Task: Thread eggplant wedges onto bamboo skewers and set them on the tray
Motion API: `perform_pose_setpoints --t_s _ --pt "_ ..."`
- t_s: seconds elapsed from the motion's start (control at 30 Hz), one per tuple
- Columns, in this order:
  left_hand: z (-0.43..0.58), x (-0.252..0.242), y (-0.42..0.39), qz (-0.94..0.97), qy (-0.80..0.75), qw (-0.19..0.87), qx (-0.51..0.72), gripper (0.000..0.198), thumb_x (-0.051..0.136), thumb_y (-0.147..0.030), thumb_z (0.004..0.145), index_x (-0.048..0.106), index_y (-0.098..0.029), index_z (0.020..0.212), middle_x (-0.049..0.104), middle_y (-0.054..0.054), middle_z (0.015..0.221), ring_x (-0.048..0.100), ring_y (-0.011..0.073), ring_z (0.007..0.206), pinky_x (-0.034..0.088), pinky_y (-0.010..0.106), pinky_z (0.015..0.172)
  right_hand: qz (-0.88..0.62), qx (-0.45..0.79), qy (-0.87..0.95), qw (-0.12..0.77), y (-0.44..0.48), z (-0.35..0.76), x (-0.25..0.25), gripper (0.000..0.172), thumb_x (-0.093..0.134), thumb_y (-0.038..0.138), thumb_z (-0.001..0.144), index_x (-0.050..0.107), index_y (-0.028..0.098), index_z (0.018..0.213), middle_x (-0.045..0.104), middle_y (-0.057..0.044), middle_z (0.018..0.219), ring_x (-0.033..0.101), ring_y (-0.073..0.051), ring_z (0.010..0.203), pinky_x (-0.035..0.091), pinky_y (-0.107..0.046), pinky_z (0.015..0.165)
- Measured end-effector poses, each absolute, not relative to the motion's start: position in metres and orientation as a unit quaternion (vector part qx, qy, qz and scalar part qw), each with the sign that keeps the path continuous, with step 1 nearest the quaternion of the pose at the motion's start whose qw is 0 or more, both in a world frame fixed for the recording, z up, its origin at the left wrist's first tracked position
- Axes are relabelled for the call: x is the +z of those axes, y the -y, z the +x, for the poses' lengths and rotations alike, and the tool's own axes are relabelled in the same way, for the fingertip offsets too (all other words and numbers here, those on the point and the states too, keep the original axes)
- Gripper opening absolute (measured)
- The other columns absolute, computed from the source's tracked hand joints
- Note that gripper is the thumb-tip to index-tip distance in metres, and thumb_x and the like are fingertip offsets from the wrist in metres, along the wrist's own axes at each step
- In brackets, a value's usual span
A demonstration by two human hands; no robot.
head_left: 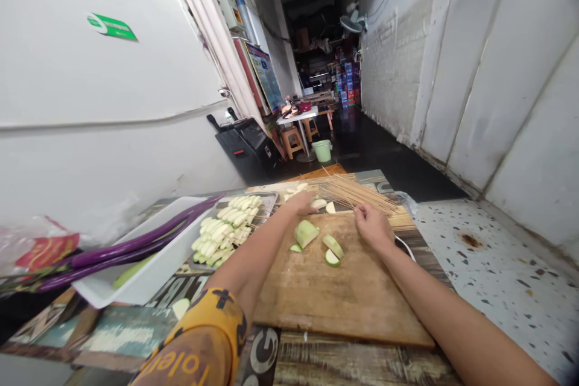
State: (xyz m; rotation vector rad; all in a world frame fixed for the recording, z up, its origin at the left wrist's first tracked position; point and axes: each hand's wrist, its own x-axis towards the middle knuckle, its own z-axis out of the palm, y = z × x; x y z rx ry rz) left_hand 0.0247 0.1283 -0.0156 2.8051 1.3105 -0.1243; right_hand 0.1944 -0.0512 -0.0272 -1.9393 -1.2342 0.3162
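Observation:
On the wooden cutting board [335, 301] lie a chunk of pale green squash [306, 233] and a few cut pieces [332, 247]. At the board's far edge, my left hand [302, 202] reaches over white-fleshed slices [318, 203]; its fingertips are mostly hidden. My right hand [373, 226] has its fingers closed in a pinch at what looks like the end of a thin bamboo skewer, beside the pile of bamboo skewers [359, 190]. To the left of my left forearm, a metal tray [271, 198] holds stacked skewers of sliced squash [228, 226].
A white plastic bin [158, 280] with long purple eggplants [136, 253] stands at the left, near a red and clear bag [49, 247]. One slice [181, 307] lies on the patterned tabletop. Beyond are a black machine [248, 145], a white table [296, 116] and a green bucket [322, 151].

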Motion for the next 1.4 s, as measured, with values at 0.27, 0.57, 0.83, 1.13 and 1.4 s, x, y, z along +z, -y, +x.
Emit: perform_pose_setpoints --t_s 0.27,0.57,0.83,1.13,1.4 --pt "0.031 -0.014 -0.131 0.913 -0.394 -0.003 -0.108 0.061 0.057 -0.036 0.071 0.041 -0.029 0.13 0.055 0.009 0.118 0.057 0.0228 0.102 0.044 0.032 0.085 -0.771 0.131 0.481 0.398 0.051 0.193 -0.027 0.021 0.046 0.028 0.084 0.065 0.02 0.084 0.068 -0.004 0.077 0.059 -0.015 0.072 0.034 -0.022 0.059" --pt "0.045 -0.027 -0.131 0.928 -0.368 0.015 -0.061 0.049 0.056 -0.023 0.066 0.054 -0.023 0.115 0.059 0.006 0.114 0.053 0.021 0.107 0.041 0.028 0.09 -0.765 0.12 0.482 0.409 0.053 0.193 -0.028 0.02 0.046 0.027 0.084 0.065 0.019 0.083 0.068 -0.004 0.077 0.059 -0.015 0.071 0.035 -0.021 0.06" --pt "0.024 -0.018 -0.127 0.933 -0.342 0.085 0.068 0.041 0.051 -0.015 0.065 0.057 -0.02 0.104 0.059 0.004 0.113 0.053 0.0177 0.104 0.04 0.027 0.092 -0.763 0.133 0.475 0.418 0.05 0.194 -0.029 0.022 0.046 0.027 0.083 0.066 0.019 0.085 0.068 -0.005 0.079 0.059 -0.016 0.073 0.036 -0.022 0.061" --pt "0.031 0.01 -0.061 0.97 -0.17 0.154 0.08 0.039 0.056 -0.016 0.066 0.058 -0.022 0.104 0.059 0.003 0.109 0.05 0.0182 0.106 0.037 0.03 0.095 -0.757 0.135 0.468 0.436 0.047 0.198 -0.034 0.023 0.045 0.026 0.083 0.066 0.017 0.087 0.068 -0.006 0.082 0.06 -0.016 0.076 0.039 -0.023 0.066" --pt "0.02 0.043 -0.055 0.871 -0.254 0.419 0.045 0.056 0.054 -0.043 0.078 0.042 -0.029 0.131 0.065 0.006 0.109 0.061 0.016 0.095 0.045 0.029 0.081 -0.752 0.13 0.465 0.448 0.045 0.199 -0.037 0.024 0.044 0.027 0.083 0.066 0.016 0.088 0.069 -0.007 0.083 0.06 -0.018 0.078 0.04 -0.025 0.069"
